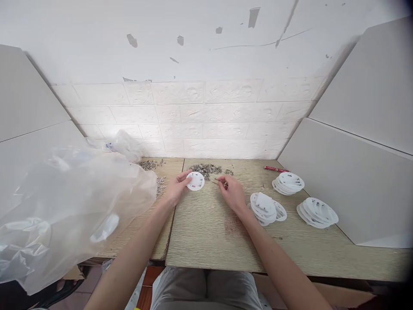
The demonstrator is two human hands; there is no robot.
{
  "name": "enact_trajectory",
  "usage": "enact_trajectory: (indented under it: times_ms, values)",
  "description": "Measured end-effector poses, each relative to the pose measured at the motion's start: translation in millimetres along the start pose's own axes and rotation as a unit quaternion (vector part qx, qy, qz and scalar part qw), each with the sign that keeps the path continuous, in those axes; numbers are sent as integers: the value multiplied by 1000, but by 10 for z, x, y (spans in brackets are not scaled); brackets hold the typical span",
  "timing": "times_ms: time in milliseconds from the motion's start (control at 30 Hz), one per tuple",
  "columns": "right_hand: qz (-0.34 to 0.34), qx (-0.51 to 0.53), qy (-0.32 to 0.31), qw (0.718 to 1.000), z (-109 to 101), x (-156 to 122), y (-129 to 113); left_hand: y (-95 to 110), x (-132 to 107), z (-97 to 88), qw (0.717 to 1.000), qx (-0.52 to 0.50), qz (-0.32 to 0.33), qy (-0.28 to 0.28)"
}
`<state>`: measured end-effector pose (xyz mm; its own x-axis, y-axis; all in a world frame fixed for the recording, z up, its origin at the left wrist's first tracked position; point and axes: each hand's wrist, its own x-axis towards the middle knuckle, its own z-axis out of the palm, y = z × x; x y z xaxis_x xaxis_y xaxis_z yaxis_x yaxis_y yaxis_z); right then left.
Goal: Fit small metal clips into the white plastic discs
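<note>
My left hand point(176, 188) holds a round white plastic disc point(195, 181) flat on the wooden table point(206, 232), fingers on its left edge. My right hand point(229, 192) lies just right of the disc, pinching a thin tool that looks like tweezers point(215, 181), its tip pointing at the disc. A heap of small metal parts point(206, 168) lies right behind both hands, by the wall.
Three stacks of white discs lie to the right: point(266, 208), point(288, 183), point(317, 212). A red pen point(276, 169) rests at the back right. A big clear plastic bag point(64, 206) fills the left side. More small metal parts point(151, 164) lie behind it. Grey panels stand at both sides.
</note>
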<state>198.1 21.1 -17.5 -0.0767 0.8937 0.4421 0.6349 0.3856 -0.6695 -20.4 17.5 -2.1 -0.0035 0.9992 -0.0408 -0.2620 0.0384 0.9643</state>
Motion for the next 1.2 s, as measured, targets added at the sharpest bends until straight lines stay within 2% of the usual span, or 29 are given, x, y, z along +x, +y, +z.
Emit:
enact_trajectory:
  times_ms: [67, 167, 300, 433, 633, 700, 800, 933, 1067, 1200]
  values:
    - [9, -8, 13, 1000, -9, 7, 9, 1, 6, -10, 999, 28, 6, 16]
    - [24, -28, 20, 999, -19, 33, -8, 5, -6, -9, 996, 91, 16, -6]
    - [3, -76, -18, 997, 24, 116, -110, -3, -63, 35, 982, 170, -3, -87]
    - [-30, -122, -53, 991, 170, 249, -187, -16, -118, 78, 963, 209, -8, -168]
    - [-31, -177, -76, 981, 341, 348, -96, -27, -94, 51, 967, 187, -5, -171]
    - [-44, -146, -70, 986, 322, 344, -66, -32, -73, 39, 973, 153, -11, -172]
    - [-59, -42, -47, 996, 225, 317, -69, -41, -55, 41, 981, 108, -25, -158]
    - [-47, 94, -42, 994, 74, 221, -155, -67, -41, 55, 985, 107, -38, -133]
    - [-69, 118, -93, 986, 54, 117, -252, -96, -14, 39, 981, 122, -27, -152]
    - [-89, 107, -76, 987, 136, 96, -266, -99, -3, 24, 978, 119, -28, -167]
